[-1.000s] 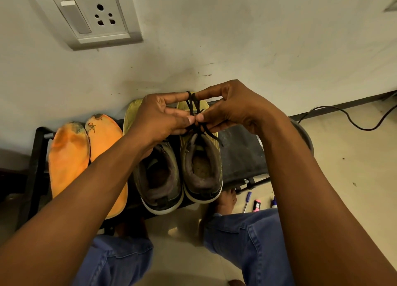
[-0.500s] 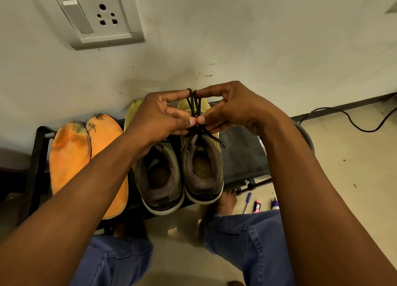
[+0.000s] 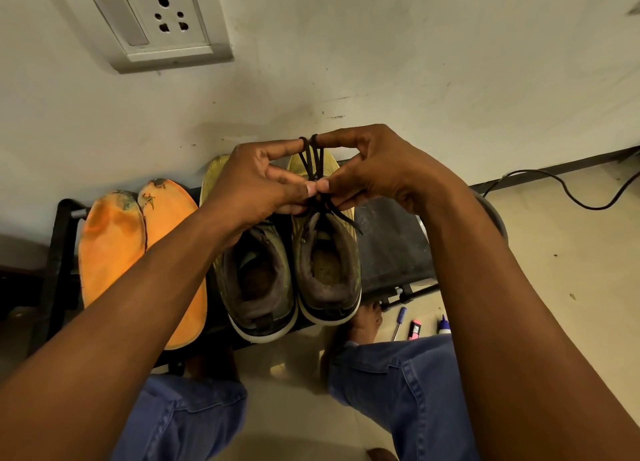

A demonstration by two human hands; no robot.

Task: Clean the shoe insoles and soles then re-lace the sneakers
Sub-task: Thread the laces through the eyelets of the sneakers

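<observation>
Two olive-yellow sneakers stand side by side on a black bench (image 3: pixel 391 249), heels toward me: the left sneaker (image 3: pixel 256 280) and the right sneaker (image 3: pixel 327 270). Above the right sneaker both hands work its black shoelace (image 3: pixel 313 162). My left hand (image 3: pixel 252 186) pinches one lace loop between thumb and forefinger. My right hand (image 3: pixel 374 169) pinches the other loop the same way, the thumbs meeting over the knot. Two orange insoles (image 3: pixel 114 245) with dirty toe ends lie on the bench to the left, partly hidden by my left forearm.
The bench stands against a white wall with a switch and socket plate (image 3: pixel 152 20). A black cable (image 3: pixel 568 190) runs along the floor at right. A pen (image 3: pixel 399 322), a pink highlighter (image 3: pixel 415 329) and a small bottle (image 3: pixel 444 325) lie on the floor near my jeans-clad knees.
Both hands keep pinching the lace loops over the right sneaker; they have barely shifted, and the loops look slightly more upright.
</observation>
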